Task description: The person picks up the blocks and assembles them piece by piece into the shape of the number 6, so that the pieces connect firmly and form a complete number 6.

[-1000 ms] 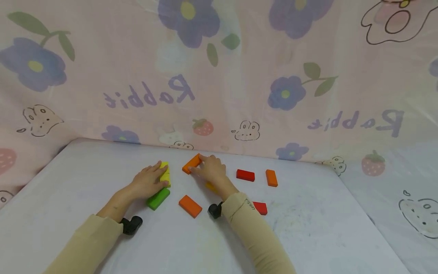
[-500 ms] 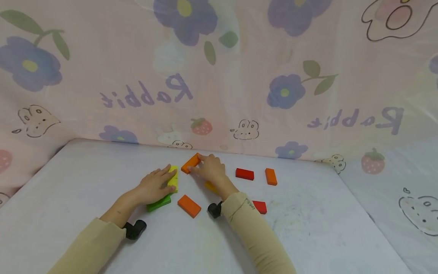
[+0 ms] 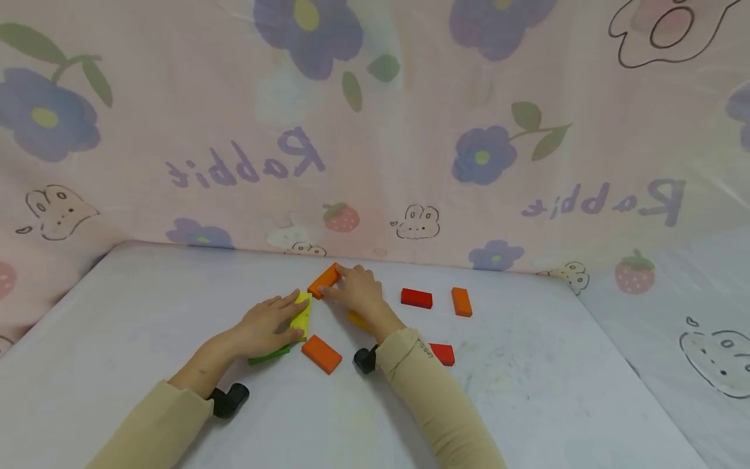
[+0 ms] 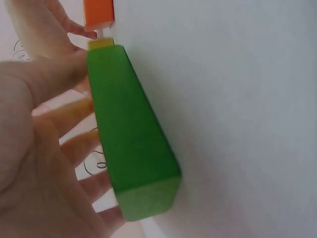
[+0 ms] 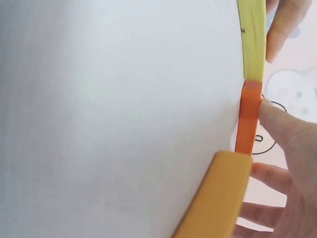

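Observation:
In the head view, my left hand [image 3: 260, 329] holds a yellow block [image 3: 301, 317] with the thumb at its near end and a finger at its far end. A green block [image 4: 129, 129] lies by that palm, partly covered by the hand in the head view. My right hand [image 3: 360, 296] holds an orange block [image 3: 324, 281] between thumb and fingers at the back of the table. In the right wrist view, the yellow block's end appears close to or against this orange block. Under the right hand lies an amber-yellow block [image 5: 218, 198], mostly hidden from above.
A darker orange block [image 3: 321, 354] lies between the forearms. To the right are a red block [image 3: 416, 298], another orange block [image 3: 461, 302] and a second red block [image 3: 443, 354], partly behind the right sleeve. A patterned curtain [image 3: 375, 163] hangs behind the white table [image 3: 562, 384].
My left hand has slid the yellow block rightward and toward me, nearer the held orange block. The green block is now more covered by that hand. My right hand has stayed about where it was.

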`<action>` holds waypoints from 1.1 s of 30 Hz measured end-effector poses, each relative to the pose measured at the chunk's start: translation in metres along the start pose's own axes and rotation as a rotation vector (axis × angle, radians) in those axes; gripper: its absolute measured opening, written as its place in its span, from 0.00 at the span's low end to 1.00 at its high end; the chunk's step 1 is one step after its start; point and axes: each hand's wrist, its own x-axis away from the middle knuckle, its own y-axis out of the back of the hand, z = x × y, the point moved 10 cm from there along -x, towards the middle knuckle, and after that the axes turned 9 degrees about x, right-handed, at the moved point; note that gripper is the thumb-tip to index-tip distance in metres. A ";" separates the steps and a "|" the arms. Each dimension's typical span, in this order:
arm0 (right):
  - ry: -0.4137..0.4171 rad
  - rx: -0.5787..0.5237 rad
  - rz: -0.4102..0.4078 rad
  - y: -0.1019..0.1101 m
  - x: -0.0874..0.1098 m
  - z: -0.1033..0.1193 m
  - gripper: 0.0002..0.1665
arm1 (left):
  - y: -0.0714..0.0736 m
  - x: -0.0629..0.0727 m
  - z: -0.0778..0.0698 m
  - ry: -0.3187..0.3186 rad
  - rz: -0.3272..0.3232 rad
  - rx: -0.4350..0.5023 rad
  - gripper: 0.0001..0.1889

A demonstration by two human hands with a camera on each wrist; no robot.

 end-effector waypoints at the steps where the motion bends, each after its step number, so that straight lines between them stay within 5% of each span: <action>1: -0.001 -0.001 0.002 0.000 0.000 0.000 0.42 | -0.001 0.000 -0.001 -0.006 0.006 0.001 0.30; 19: -0.016 -0.005 0.003 0.002 0.001 -0.003 0.43 | -0.005 0.000 -0.013 -0.058 0.026 0.011 0.30; 33: 0.021 -0.018 0.014 0.001 0.001 0.001 0.44 | -0.008 -0.002 -0.016 -0.004 0.010 0.018 0.30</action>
